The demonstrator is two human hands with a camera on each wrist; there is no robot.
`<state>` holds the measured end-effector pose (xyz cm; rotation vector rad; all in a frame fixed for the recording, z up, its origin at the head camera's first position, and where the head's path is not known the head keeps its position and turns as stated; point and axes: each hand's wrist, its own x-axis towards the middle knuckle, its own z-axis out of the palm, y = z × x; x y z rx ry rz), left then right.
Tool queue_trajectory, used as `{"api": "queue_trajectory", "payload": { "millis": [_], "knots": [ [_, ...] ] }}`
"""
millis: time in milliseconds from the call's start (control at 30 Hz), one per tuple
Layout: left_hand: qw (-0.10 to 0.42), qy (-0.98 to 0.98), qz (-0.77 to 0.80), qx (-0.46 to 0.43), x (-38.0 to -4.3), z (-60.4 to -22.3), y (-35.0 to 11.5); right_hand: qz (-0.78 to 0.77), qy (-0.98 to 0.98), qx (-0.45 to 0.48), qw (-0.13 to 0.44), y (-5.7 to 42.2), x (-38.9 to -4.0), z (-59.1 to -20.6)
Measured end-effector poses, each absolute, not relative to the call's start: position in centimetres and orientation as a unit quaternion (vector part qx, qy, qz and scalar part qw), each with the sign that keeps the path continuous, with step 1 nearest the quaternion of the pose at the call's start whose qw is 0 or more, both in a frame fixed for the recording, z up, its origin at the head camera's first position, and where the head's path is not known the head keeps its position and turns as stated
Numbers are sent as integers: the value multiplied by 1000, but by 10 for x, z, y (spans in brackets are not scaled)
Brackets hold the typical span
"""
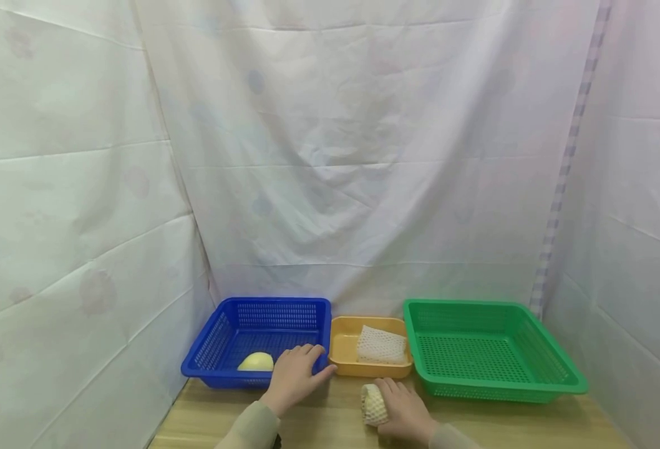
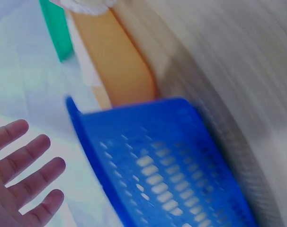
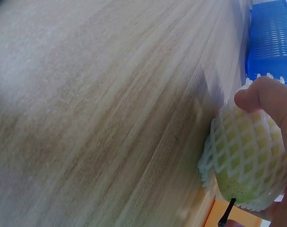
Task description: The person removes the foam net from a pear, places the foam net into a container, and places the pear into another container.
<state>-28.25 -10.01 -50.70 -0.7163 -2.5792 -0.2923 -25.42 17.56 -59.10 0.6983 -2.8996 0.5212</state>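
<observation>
Step in hand, as I judge it: handling a pear [image 3: 236, 190] that sits in a foam net [image 3: 247, 137]; the net wraps the body, stem [image 3: 227, 213] poking free at one end; pear and net are low over the table [image 1: 330, 424], just in front of the orange tray [image 1: 343, 346].

Right hand [image 1: 403, 411] curled round the netted pear, thumb pressed on the mesh; left hand [image 1: 296, 374] lies over the right end of the blue basket [image 1: 276, 300], fingers extended and apart, holding nothing that shows; a pale yellow fruit [image 1: 257, 362] is in that basket, near the hand; a loose white net [image 1: 380, 347] lies in the tray; the green basket [image 1: 470, 358] stands to the right of it.

Next move, by my reading, calls for a steady, light hold on the pear; if the net is to come off, the left hand would need to cross over and pinch its edge, minding the stem against snagging.

Hard to make out: the right fingertips under the pear; whether the pear touches the table; the yellow fruit's underside, behind the basket's near rim; the left thumb, outside the left wrist view, though the head view has it; a pale netted edge is cut off at the top of the blurred left wrist view, probably the same foam net.
</observation>
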Motion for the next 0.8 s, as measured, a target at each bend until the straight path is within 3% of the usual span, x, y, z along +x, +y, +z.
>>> {"api": "queue_trajectory", "payload": {
  "millis": [100, 533, 800],
  "knots": [
    [245, -918, -109, -292, -277, -504, -90, 174, -956, 228, 57, 175, -254, -591],
    [235, -884, -157, -373, -255, -520, -50, 177, -958, 221, 49, 177, -255, -593],
    [155, -901, -199, -353, -262, -553, -38, 181, -957, 224, 44, 178, -253, -590]
  ]
}}
